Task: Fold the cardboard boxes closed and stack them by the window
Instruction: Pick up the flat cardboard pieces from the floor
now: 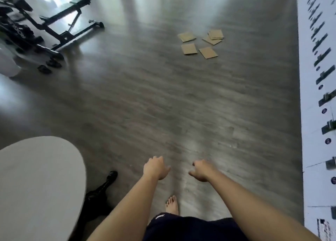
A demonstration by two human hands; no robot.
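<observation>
While both arms reach fwd over the floor [145,98], the left hand [156,168] and right hand [201,169] hang side by side w/ a gap between them, fingers loosely curled, holding nothing and touching nothing. The frame is blurry, so finger detail is soft.

Cardboard [201,42] lies well ahead of the hands, a bit to the right: flat tan squarish pieces, matte, thin, scattered on the floor. Counted: 3 single sheets lying apart, plus a small overlapping pile further right w/ approx 3 pieces; exact pile count can't be told. None stands up as a box.

Floor is grey wood-look planks, smooth, w/ glossy light streaks. Below the hands, 1 bare foot [172,205] on the floor and dark shorts [190,228] at the bottom edge.

Left of the left hand: 1 rounded pale tabletop [36,182], smooth, matte; beside it 1 black glossy object [101,191], shape unclear. Far ahead-left: 1 black metal bench [54,27], angular tube frame, w/ 1 white rounded thing [8,62] next to it.

Right of the right hand: a white strip [316,95] along the edge, dotted w/ dark rectangular marks and small round blue spots.
</observation>
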